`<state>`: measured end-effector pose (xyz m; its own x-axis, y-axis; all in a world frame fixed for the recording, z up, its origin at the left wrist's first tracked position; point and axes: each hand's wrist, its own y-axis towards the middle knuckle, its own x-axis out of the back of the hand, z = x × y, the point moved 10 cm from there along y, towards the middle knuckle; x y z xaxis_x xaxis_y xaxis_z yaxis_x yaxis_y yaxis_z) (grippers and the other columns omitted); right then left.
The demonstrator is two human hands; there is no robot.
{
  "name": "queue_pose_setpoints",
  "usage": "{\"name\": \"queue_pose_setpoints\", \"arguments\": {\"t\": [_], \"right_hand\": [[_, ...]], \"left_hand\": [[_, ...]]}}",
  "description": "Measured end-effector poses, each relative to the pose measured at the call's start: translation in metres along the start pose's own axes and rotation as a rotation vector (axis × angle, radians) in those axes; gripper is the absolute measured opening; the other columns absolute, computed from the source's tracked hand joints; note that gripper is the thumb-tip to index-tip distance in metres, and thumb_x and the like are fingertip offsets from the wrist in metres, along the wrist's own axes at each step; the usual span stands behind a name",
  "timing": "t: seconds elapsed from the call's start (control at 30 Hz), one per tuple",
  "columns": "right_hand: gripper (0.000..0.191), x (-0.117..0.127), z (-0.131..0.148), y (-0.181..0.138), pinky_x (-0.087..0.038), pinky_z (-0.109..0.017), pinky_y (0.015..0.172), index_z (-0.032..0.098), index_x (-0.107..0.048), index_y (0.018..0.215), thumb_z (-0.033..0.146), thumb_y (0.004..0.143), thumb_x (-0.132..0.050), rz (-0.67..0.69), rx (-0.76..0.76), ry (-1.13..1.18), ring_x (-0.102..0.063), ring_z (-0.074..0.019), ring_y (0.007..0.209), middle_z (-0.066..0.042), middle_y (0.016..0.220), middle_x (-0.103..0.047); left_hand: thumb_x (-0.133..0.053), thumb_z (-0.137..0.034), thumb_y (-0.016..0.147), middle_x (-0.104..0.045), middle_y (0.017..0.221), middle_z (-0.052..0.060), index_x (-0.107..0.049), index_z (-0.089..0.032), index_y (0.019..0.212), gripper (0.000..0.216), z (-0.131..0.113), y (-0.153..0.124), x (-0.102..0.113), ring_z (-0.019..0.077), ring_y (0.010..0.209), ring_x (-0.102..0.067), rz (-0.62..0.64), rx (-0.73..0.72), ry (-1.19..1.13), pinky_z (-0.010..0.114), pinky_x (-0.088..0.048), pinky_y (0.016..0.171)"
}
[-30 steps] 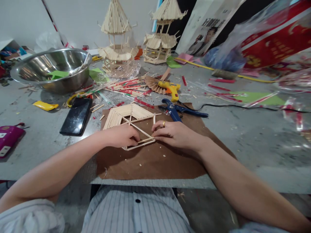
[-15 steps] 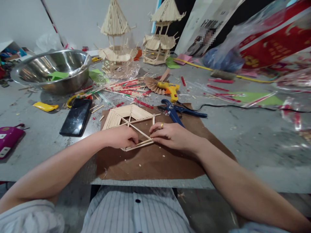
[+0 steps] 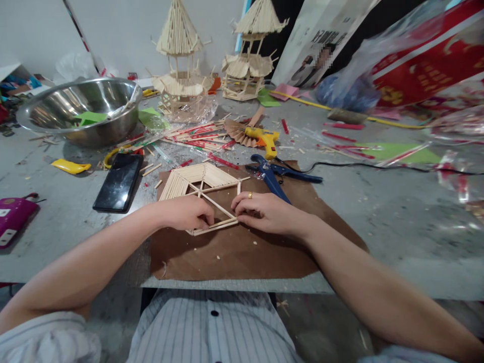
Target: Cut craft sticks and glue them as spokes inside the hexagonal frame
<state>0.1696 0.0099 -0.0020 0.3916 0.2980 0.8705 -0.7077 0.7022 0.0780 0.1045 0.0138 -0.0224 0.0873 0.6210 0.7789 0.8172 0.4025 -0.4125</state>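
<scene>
A flat hexagonal frame of thin wooden sticks (image 3: 200,181) lies on a brown paper sheet (image 3: 234,252) in front of me; its far half is filled with sticks, its near half is bare spokes. My left hand (image 3: 187,213) is curled, its fingertips pinching the sticks at the frame's near edge. My right hand (image 3: 264,212), with a gold ring, presses closed fingers on the same near-edge sticks from the right. Both hands rest on the paper.
Blue cutters (image 3: 276,176) and a yellow glue gun (image 3: 264,138) lie just beyond my right hand. A black phone (image 3: 119,181) and a steel bowl (image 3: 81,108) are at left, a pink device (image 3: 13,214) at far left. Two stick pagodas (image 3: 181,65) stand at the back among loose sticks.
My right hand has slid slightly left along the near-edge sticks, closer to my left hand. The frame and everything else stay put.
</scene>
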Motion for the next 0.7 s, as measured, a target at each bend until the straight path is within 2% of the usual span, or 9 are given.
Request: {"name": "queue_pose_setpoints", "arguments": {"t": [0.27, 0.7], "right_hand": [[0.008, -0.0019, 0.001, 0.0008, -0.04, -0.023, 0.07, 0.018, -0.056, 0.076, 0.018, 0.076, -0.048, 0.022, 0.002, -0.003, -0.054, -0.0114, 0.078, -0.004, 0.093, -0.057], [0.01, -0.0042, 0.0014, 0.0009, -0.04, -0.024, 0.068, 0.017, -0.055, 0.078, 0.019, 0.077, -0.045, 0.042, -0.003, -0.015, -0.054, -0.0124, 0.076, -0.004, 0.087, -0.059]], "left_hand": [[-0.05, -0.021, 0.072, -0.065, 0.076, 0.0, -0.065, -0.018, 0.081, 0.017, 0.0025, 0.0004, 0.0004, 0.0084, 0.064, -0.053, 0.0, 0.015, 0.01, 0.018, -0.034, 0.058], [-0.05, -0.02, 0.072, -0.066, 0.077, 0.0, -0.065, -0.018, 0.082, 0.019, 0.0023, 0.0, 0.0005, 0.0085, 0.065, -0.054, 0.003, 0.022, 0.017, 0.018, -0.034, 0.058]]}}
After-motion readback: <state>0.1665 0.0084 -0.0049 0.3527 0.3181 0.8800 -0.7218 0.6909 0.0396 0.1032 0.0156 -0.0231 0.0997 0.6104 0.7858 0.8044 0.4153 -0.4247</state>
